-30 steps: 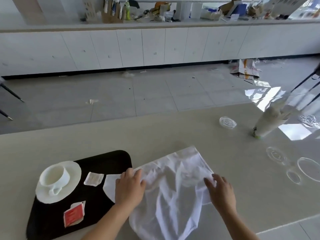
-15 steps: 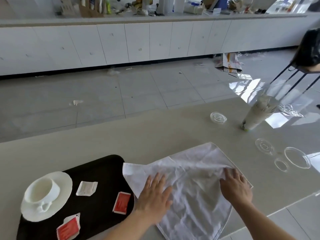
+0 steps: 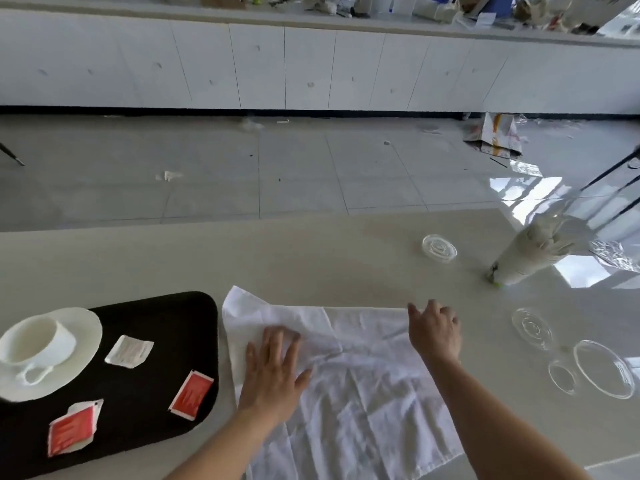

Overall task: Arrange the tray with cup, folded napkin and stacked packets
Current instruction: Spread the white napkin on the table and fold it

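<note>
**Napkin smoothed flat beside tray, fold yet to come**

Napkin (image 3: 363, 386), white and creased, lay spread on the pale table (image 3: 311, 265) just right of the black tray (image 3: 166, 317), its far edge now running straight where half a second earlier it had sat skewed like a diamond and rumpled. The left hand (image 3: 273, 372) pressed flat on the cloth's left part, fingers straight and spread, holding nothing. The right hand (image 3: 436, 332) had slid out to the far right corner, fingers loosely bent over the hem with no pinch to be seen. The flattening suggested the cloth was being readied for its first fold; it was not yet folded and not yet on the tray.

On the tray, the cup (image 3: 33, 344) stood upright on its saucer (image 3: 83, 327) at the left. A white packet (image 3: 129, 351) and two red packets (image 3: 191, 394) (image 3: 71, 427) lay apart from one another, not stacked. The cloth looked thin and limp, its near edge reaching the table's front edge, and seemed likely to wrinkle again unless held down while folded.
</note>
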Motion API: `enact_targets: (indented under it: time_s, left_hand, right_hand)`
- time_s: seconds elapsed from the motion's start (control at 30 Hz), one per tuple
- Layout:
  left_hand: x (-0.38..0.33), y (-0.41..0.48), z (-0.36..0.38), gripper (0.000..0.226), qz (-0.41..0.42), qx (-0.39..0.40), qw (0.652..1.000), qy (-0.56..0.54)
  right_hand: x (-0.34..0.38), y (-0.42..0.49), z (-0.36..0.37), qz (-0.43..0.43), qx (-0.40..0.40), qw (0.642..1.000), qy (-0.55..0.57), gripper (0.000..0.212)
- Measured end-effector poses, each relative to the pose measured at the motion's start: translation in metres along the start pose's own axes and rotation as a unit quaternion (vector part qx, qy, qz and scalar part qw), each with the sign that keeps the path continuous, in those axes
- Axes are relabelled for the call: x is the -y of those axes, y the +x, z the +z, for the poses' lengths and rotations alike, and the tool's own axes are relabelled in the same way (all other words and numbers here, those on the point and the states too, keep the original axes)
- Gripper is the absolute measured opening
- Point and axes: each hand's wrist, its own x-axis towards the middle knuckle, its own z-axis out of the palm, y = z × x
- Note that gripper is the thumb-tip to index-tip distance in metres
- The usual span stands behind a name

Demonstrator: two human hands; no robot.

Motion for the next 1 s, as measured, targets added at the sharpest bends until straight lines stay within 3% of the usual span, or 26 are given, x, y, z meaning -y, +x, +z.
enact_targets:
  time_s: [0.13,0.23,0.33,0.47,0.6,0.67,0.73,0.83,0.87,1.0]
  left_hand:
    - [0.0,0.01,0.013,0.079,-0.034,-0.027,0.999,-0.014]
    - [0.001,0.014,0.012,0.078,-0.047,-0.05,0.998,0.003]
    - [0.002,0.012,0.015,0.075,-0.052,-0.069,0.996,0.0]
    - [0.005,0.011,0.019,0.072,-0.063,-0.095,0.993,-0.025]
    - [0.005,0.01,0.02,0.07,-0.073,-0.095,0.993,-0.003]
    - [0.004,0.01,0.019,0.067,-0.059,-0.094,0.994,0.001]
    - [0.004,0.01,0.018,0.063,-0.043,-0.096,0.994,0.001]
    - [0.004,0.009,0.016,0.063,-0.04,-0.092,0.995,0.005]
    - [0.004,0.009,0.016,0.063,-0.038,-0.091,0.995,0.007]
    - [0.008,0.01,0.018,0.064,-0.041,-0.099,0.994,0.005]
  right_hand:
    - [-0.001,0.037,-0.005,0.0,0.052,0.993,0.106,0.046]
    - [0.0,0.045,-0.01,-0.019,0.063,0.959,0.274,0.003]
    - [-0.006,0.048,-0.023,-0.112,0.045,0.926,0.357,0.04]
    - [-0.023,0.037,-0.048,-0.261,-0.083,0.924,0.268,0.052]
    - [-0.036,0.026,-0.035,-0.181,-0.162,0.952,0.186,0.057]
    - [-0.028,0.015,-0.02,-0.255,-0.194,0.938,0.13,0.05]
    - [-0.01,0.006,-0.003,-0.366,-0.162,0.913,0.077,0.042]
    - [0.003,-0.006,0.028,-0.43,0.05,0.898,-0.079,0.06]
    - [-0.005,-0.014,0.04,-0.435,0.088,0.886,-0.133,0.065]
    - [-0.054,-0.063,0.056,-0.454,0.035,0.884,-0.11,0.064]
